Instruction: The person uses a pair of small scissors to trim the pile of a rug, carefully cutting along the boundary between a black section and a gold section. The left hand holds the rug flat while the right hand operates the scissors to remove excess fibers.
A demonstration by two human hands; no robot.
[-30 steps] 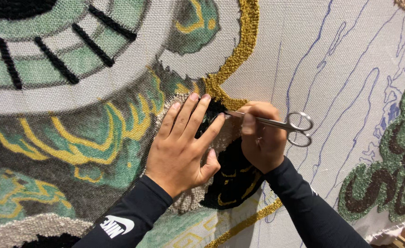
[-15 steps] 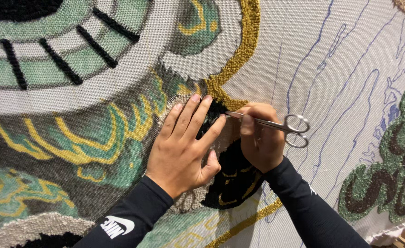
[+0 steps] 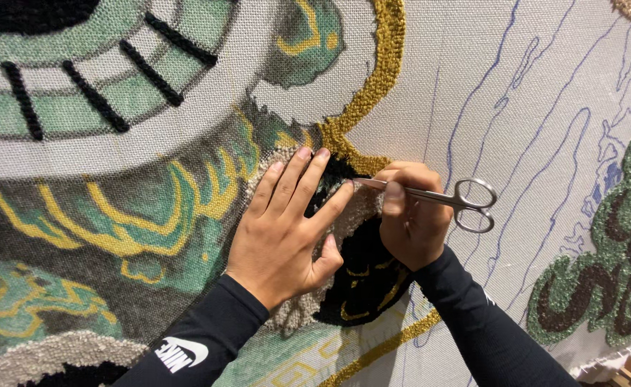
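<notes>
We press the left hand (image 3: 283, 233) flat on the rug (image 3: 151, 208), fingers spread and open, holding nothing. The palm lies on a grey-beige patch of pile; the fingertips reach to the edge of a black patch. Laid this way, the hand steadies the cloth and keeps the pile taut beside the cutting point.

The right hand (image 3: 410, 222) is closed around the scissors (image 3: 437, 196). We hold them by the shanks near the pivot, not through the loops, which stick out free to the right. This short grip appears to give fine control of the tips. The blades point left, nearly level, and their tips lie just beside the left index finger, at the border where the grey pile meets the black. We cannot tell whether the blades are open or shut, as the fingers cover them.

The rug hangs as a stretched cloth facing us. The gold outline (image 3: 383, 79) runs above both hands. To the right lies bare backing (image 3: 545, 93) with blue drawn lines, and a green tufted area (image 3: 616, 251) beyond it.
</notes>
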